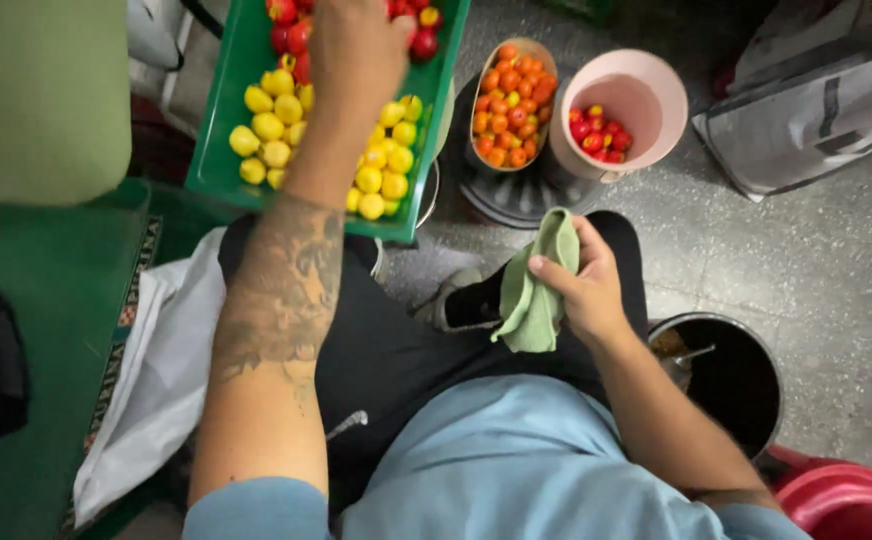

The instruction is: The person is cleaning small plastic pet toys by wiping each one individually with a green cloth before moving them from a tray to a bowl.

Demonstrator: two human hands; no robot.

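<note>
1. Speckled grey concrete floor fills the right side of the view, seen from above past the seated person's black trousers and light blue shirt.
2. A green tray sits ahead of the knees, and everything else is placed from it.
3. On the tray, yellow cherry tomatoes lie in a cluster along the near half, with red cherry tomatoes at the far end.
4. The left hand reaches out over the tray's far end, among the red ones; its fingers run past the top edge of the view, so I cannot tell how far they are open or whether they hold anything.
5. The right hand is near and to the right of the tray, over the lap, fingers curled shut around a folded green cloth that hangs down from the thumb.
6. Just right of the tray stands a tan oval bowl filled with orange cherry tomatoes.
7. Further right, touching that bowl, is a pink bucket with a few red and yellow tomatoes at its bottom.
8. Both containers rest on a dark round stand.
9. Near and far right of the tray, beside the right forearm, is a black bucket.
10. Left of the tray lie a green surface and a white sack.
</note>
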